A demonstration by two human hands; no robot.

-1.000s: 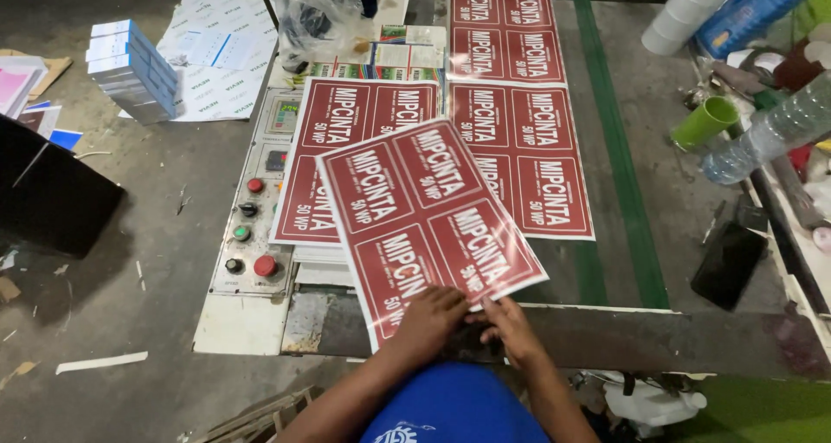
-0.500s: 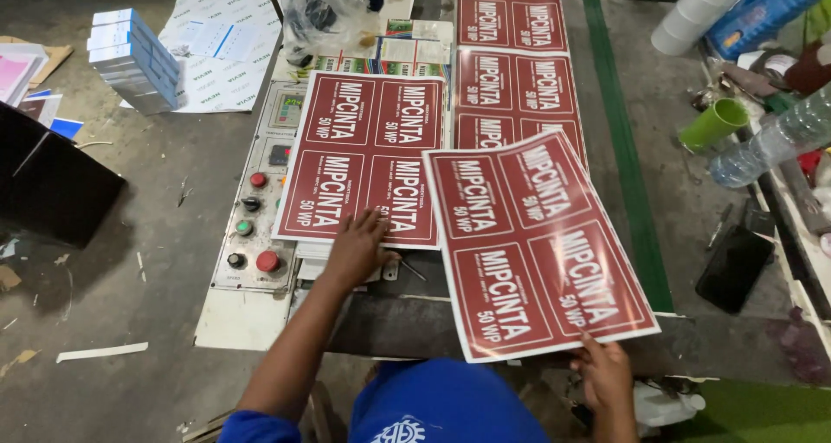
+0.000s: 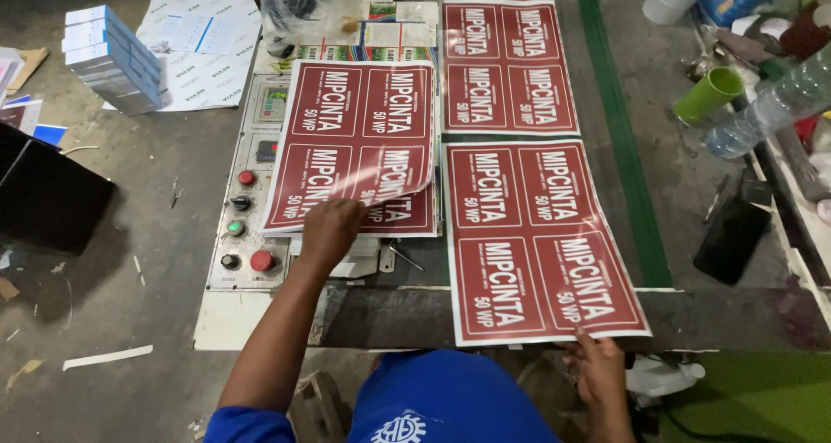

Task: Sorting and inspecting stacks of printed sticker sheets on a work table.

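Observation:
My left hand [image 3: 329, 231] rests on the near edge of a stack of glossy red printed sheets [image 3: 355, 140] and lifts the top sheet's lower right corner, which curls up. With its fingers on the sheet's near edge, my right hand [image 3: 597, 365] holds a single red sheet [image 3: 537, 244]. That sheet lies flat on the dark conveyor belt [image 3: 606, 105], in line behind another red sheet [image 3: 509, 66] farther up the belt. Each sheet carries four white-lettered label panels.
A control panel [image 3: 247, 226] with red, green and black buttons sits left of the stack. A green cup [image 3: 708, 95], plastic bottle [image 3: 766, 109] and black phone [image 3: 734, 239] lie at right. Stacked small boxes [image 3: 112, 58] and papers lie on the floor at left.
My right hand has swung the single sheet from a tilted position down flat onto the belt, squared with the sheets ahead. My left hand has started lifting the stack's top sheet.

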